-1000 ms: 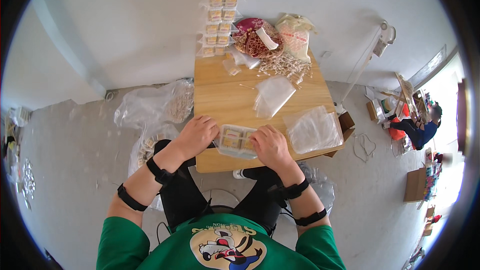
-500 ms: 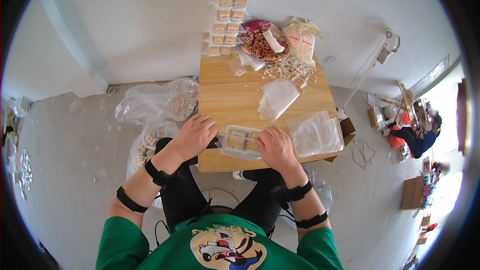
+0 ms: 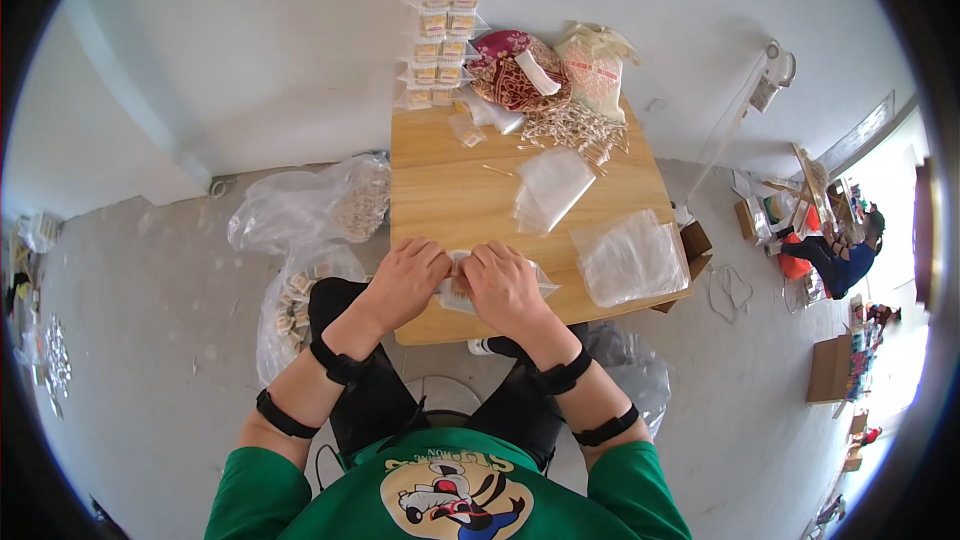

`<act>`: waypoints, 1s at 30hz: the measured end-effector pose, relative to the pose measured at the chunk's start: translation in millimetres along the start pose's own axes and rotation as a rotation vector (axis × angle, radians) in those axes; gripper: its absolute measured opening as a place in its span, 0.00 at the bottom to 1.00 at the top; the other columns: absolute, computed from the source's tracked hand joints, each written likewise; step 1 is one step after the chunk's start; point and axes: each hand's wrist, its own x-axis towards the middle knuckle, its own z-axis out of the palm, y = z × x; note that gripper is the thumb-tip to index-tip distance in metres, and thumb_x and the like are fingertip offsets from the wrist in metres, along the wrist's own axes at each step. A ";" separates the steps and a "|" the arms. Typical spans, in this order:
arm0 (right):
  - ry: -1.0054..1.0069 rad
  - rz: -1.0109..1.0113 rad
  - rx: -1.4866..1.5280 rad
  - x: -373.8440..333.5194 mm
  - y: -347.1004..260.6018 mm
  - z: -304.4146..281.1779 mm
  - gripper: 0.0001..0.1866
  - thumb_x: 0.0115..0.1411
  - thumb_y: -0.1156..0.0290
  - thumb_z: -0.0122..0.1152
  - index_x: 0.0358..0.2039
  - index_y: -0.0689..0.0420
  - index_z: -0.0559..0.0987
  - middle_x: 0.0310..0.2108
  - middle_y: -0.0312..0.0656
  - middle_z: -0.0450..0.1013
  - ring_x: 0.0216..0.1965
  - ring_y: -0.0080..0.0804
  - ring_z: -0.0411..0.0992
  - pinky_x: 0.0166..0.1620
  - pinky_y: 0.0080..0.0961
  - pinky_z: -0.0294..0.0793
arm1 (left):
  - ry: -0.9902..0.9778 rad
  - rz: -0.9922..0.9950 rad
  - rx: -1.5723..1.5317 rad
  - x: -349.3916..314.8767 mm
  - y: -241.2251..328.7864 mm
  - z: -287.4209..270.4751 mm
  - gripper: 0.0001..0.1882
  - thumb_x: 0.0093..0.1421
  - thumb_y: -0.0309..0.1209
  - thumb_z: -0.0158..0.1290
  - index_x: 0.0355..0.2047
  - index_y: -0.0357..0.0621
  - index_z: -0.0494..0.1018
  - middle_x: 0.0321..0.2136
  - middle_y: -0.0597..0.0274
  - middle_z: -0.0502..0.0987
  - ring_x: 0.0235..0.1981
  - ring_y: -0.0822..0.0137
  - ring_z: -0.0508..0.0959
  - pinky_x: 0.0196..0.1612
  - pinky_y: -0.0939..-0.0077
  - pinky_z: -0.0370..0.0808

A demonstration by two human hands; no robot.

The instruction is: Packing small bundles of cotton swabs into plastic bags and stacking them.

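At the near edge of the wooden table (image 3: pixel 430 180), both my hands are closed on a clear bag of cotton swabs (image 3: pixel 456 296). My left hand (image 3: pixel 408 280) grips its left side with curled fingers. My right hand (image 3: pixel 495 282) lies over the middle, fingers bent onto the top edge. Most of the bag is hidden under the hands; a corner of clear film sticks out to the right. Flat clear bags (image 3: pixel 630 258) lie to the right, and another stack of clear bags (image 3: pixel 555 188) lies beyond my hands.
A loose heap of cotton swabs (image 3: pixel 575 128) lies at the back beside a patterned cushion (image 3: pixel 515 80) and a cloth sack (image 3: pixel 592 65). Filled packs (image 3: pixel 436 20) stand in a tall stack at the far edge. Plastic sacks (image 3: pixel 300 200) sit on the floor at left. A person (image 3: pixel 845 255) sits far right.
My right hand has moved left over the bag, close to my left hand, which has shifted slightly right and nearer. The swab pack, visible before, is now mostly covered.
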 end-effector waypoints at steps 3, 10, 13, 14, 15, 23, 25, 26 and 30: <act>0.009 -0.044 -0.035 -6.6 7.4 -9.4 0.08 0.44 0.74 0.62 0.22 0.58 0.71 0.23 0.40 0.65 0.30 0.37 0.68 0.34 0.32 0.69 | -0.025 -0.022 0.005 -0.6 0.6 -0.5 0.08 0.46 0.24 0.52 0.29 0.43 0.69 0.27 0.61 0.69 0.35 0.59 0.72 0.41 0.68 0.68; -0.034 -0.039 -0.111 -27.0 24.2 -41.2 0.08 0.44 0.75 0.62 0.22 0.58 0.70 0.23 0.41 0.64 0.29 0.37 0.67 0.33 0.32 0.68 | -0.023 -0.033 0.029 -5.6 -4.4 -7.7 0.05 0.51 0.26 0.53 0.27 0.43 0.68 0.28 0.62 0.69 0.35 0.61 0.72 0.40 0.69 0.69; -0.040 -0.015 -0.109 -36.9 32.6 -47.4 0.08 0.43 0.76 0.62 0.23 0.58 0.70 0.24 0.41 0.64 0.29 0.38 0.67 0.33 0.32 0.68 | 0.016 -0.023 0.001 -6.1 -7.8 -10.6 0.06 0.49 0.26 0.54 0.26 0.43 0.68 0.27 0.62 0.69 0.34 0.61 0.73 0.39 0.68 0.69; -0.049 -0.009 -0.114 -39.6 34.8 -49.6 0.09 0.43 0.76 0.62 0.23 0.58 0.70 0.24 0.41 0.64 0.30 0.38 0.67 0.34 0.32 0.69 | 0.039 -0.024 -0.015 -6.2 -9.2 -11.6 0.07 0.48 0.25 0.55 0.26 0.44 0.68 0.26 0.62 0.70 0.33 0.60 0.73 0.39 0.67 0.70; -0.058 -0.004 -0.119 -42.2 36.9 -51.6 0.09 0.42 0.76 0.63 0.23 0.58 0.70 0.24 0.41 0.65 0.30 0.38 0.67 0.34 0.32 0.69 | 0.036 -0.024 -0.018 -7.3 -11.8 -13.5 0.07 0.48 0.25 0.55 0.26 0.44 0.68 0.26 0.62 0.70 0.33 0.60 0.73 0.39 0.67 0.70; -0.079 0.034 -0.156 -60.0 50.1 -60.9 0.10 0.42 0.78 0.63 0.24 0.58 0.70 0.26 0.43 0.65 0.31 0.40 0.68 0.35 0.32 0.69 | 0.009 -0.023 0.024 -5.1 -13.6 -12.3 0.11 0.46 0.27 0.60 0.26 0.43 0.68 0.26 0.62 0.69 0.33 0.59 0.73 0.38 0.67 0.71; -0.096 0.020 -0.175 -55.0 46.8 -62.5 0.10 0.42 0.78 0.63 0.24 0.58 0.70 0.26 0.43 0.65 0.32 0.41 0.68 0.35 0.32 0.69 | 0.010 -0.036 0.027 -10.1 -18.5 -13.1 0.11 0.47 0.27 0.60 0.26 0.44 0.68 0.26 0.62 0.69 0.33 0.60 0.73 0.38 0.67 0.71; -0.113 0.025 -0.178 -52.5 45.2 -62.7 0.10 0.42 0.78 0.62 0.24 0.59 0.70 0.26 0.43 0.65 0.32 0.41 0.68 0.35 0.33 0.69 | 0.009 -0.043 0.035 -12.6 -20.9 -13.8 0.11 0.47 0.27 0.60 0.26 0.44 0.68 0.26 0.62 0.69 0.34 0.60 0.73 0.38 0.67 0.71; -0.055 0.051 -0.141 -60.1 50.0 -59.6 0.08 0.43 0.77 0.60 0.23 0.58 0.69 0.25 0.42 0.63 0.30 0.39 0.67 0.34 0.32 0.70 | -0.066 -0.067 -0.055 -5.2 -20.3 -19.4 0.10 0.49 0.28 0.60 0.26 0.42 0.68 0.26 0.60 0.71 0.34 0.58 0.73 0.38 0.67 0.71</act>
